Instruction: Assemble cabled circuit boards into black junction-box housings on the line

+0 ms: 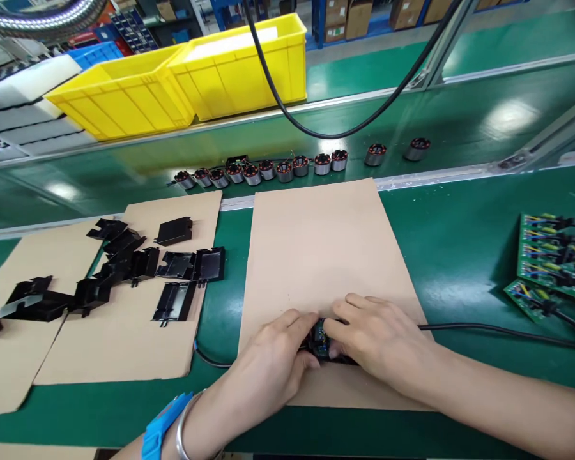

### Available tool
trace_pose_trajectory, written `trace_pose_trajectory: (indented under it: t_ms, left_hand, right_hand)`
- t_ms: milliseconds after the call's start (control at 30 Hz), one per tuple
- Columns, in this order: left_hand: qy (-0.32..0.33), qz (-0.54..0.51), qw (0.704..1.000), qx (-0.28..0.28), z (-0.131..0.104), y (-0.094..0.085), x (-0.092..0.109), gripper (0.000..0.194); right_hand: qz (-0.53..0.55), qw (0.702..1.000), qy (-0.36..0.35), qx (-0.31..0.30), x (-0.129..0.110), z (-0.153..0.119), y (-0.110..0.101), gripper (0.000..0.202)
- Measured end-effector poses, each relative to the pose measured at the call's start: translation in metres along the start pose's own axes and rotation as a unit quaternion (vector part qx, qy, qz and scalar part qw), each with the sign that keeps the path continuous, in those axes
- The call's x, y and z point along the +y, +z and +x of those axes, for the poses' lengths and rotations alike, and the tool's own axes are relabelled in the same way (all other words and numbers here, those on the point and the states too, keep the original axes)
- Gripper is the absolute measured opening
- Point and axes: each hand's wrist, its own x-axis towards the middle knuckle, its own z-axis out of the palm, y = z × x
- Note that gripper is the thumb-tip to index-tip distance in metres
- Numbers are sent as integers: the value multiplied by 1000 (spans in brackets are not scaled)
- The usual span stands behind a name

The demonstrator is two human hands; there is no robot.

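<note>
On the cardboard sheet in front of me, both hands close round a small circuit board that seems to sit in a black plastic case. My left hand grips its left end between thumb and fingers. From the right, the fingers of my right hand press down on the board and hide much of it. A black cable runs from under my right hand toward the right. Another dark cable end shows beyond my left wrist.
Several black plastic cases lie on cardboard at the left. Wired green circuit boards are stacked at the right. Behind the metal rail stand several motor stators and yellow bins. A black cable hangs in a loop overhead.
</note>
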Motion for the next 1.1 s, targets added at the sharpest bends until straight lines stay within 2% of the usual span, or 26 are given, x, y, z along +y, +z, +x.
trace_pose_trajectory:
  t_ms: [200, 367, 467, 533, 600, 700, 767, 833, 900, 1000, 1067, 1100]
  left_hand:
    - [-5, 21, 1000, 11, -1, 9, -1, 51]
    - [-9, 29, 1000, -3, -5, -3, 1, 51]
    - [-19, 68, 997, -12, -7, -8, 6, 27]
    - [-2, 113, 994, 9, -7, -4, 8, 15]
    - [47, 152, 984, 75, -7, 3, 6, 19]
    - [116, 189, 960, 171, -6, 15, -3, 22]
    - [138, 230, 944, 189, -7, 20, -8, 24]
    - [156, 308, 920, 186, -8, 23, -8, 26]
    - [166, 407, 881, 174, -9, 27, -2, 28]
    - [139, 537, 820, 139, -10, 36, 10, 33]
    - [114, 579, 799, 114, -10, 41, 15, 35]
    - [108, 581, 799, 110, -10, 42, 15, 34]
  right_hand:
    - [0, 1000, 12, 25, -3, -9, 6, 11]
    - [6, 1000, 5, 22, -3, -10, 5, 8]
    - [15, 1000, 14, 12, -3, -9, 4, 10]
    - [21, 1000, 20, 4, -3, -9, 4, 11]
    - [28, 999, 24, 2, -3, -9, 4, 11]
    - [37, 999, 24, 5, -3, -8, 3, 12]
    - [41, 999, 20, 6, -3, -7, 3, 12]
    - [43, 999, 20, 11, -3, -7, 3, 11]
    - [46, 998, 25, 16, -3, -7, 5, 12]
    - [61, 997, 30, 21, -5, -8, 7, 14]
    - [76, 996, 35, 17, -6, -8, 6, 14]
    - [84, 996, 40, 12, -6, -7, 4, 14]
